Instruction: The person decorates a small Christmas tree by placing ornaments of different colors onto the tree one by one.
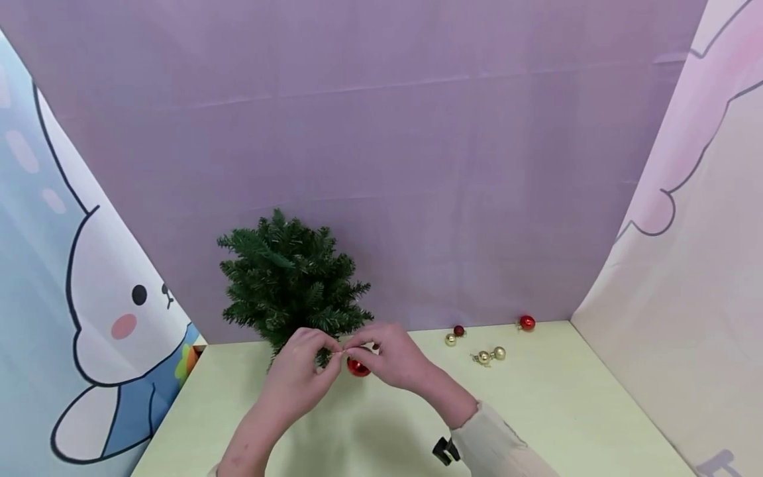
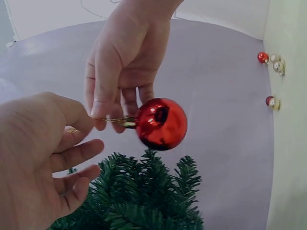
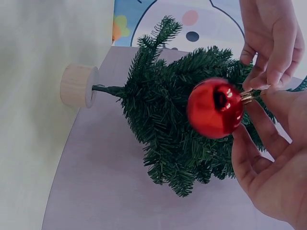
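A shiny red Christmas bauble [image 2: 163, 125] with a gold cap hangs from a thin gold string [image 2: 109, 120]. Thumb and forefinger of my left hand [image 1: 298, 377] pinch the string's end. Facing it, my right hand [image 1: 395, 358] pinches the same string with thumb and forefinger, its other fingers close behind the bauble. In the head view both sets of fingertips meet in front of the lower part of a small green artificial Christmas tree [image 1: 286, 278]. The tree stands on a round pale wooden base [image 3: 76, 86], seen in the right wrist view.
On the pale green table [image 1: 560, 404], to the right, lie several small baubles: a dark red one [image 1: 459, 330] beside a gold one [image 1: 450, 340], two gold ones [image 1: 483, 358] together, and a bright red one [image 1: 527, 323] near the back edge. A purple backdrop [image 1: 417, 165] rises behind.
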{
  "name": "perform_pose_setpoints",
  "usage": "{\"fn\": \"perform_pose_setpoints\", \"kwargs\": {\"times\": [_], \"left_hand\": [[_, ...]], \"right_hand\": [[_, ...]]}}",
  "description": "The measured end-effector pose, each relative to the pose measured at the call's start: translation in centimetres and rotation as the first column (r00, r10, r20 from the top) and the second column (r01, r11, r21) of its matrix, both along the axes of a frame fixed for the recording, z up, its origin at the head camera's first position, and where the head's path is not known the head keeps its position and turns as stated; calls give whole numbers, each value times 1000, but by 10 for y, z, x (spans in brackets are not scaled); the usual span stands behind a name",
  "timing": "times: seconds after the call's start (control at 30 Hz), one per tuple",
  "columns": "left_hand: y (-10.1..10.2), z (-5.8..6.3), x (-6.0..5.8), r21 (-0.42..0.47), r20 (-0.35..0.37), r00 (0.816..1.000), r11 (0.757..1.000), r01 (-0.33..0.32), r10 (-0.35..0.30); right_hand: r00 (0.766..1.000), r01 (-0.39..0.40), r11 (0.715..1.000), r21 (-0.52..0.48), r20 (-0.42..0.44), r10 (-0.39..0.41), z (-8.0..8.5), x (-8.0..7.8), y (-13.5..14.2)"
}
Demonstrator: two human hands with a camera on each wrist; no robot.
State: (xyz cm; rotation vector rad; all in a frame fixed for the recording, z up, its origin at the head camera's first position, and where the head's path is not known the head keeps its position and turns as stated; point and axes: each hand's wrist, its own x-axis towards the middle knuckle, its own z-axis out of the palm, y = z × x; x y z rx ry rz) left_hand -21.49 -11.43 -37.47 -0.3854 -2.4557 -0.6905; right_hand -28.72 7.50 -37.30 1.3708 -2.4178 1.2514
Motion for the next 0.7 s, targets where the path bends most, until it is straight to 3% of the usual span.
{"fn": "perform_pose_setpoints", "kwargs": {"times": [0.2,0.37,0.5,0.6,0.7], "left_hand": [[2,4,-3,-39,-6,1000,999,-21,21],[6,3,-9,-48,-83,993,995,-84,79],[9,1,-16,-45,-187,970,985,-164,153],[12,-2,-20,8,-223,952,977,-214,210],[17,-4,-22,69,-222,943,969,-239,248]], "right_hand": [[983,74,997,-11,-165,-75,-2,0,-2],[931,132,989,-65,-335,-146,-3,-1,-8],[871,185,978,-96,-444,-208,-3,-4,-15],[842,237,966,-101,-475,-256,-4,-7,-20],[830,293,950,-105,-465,-307,-6,-9,-23]]}}
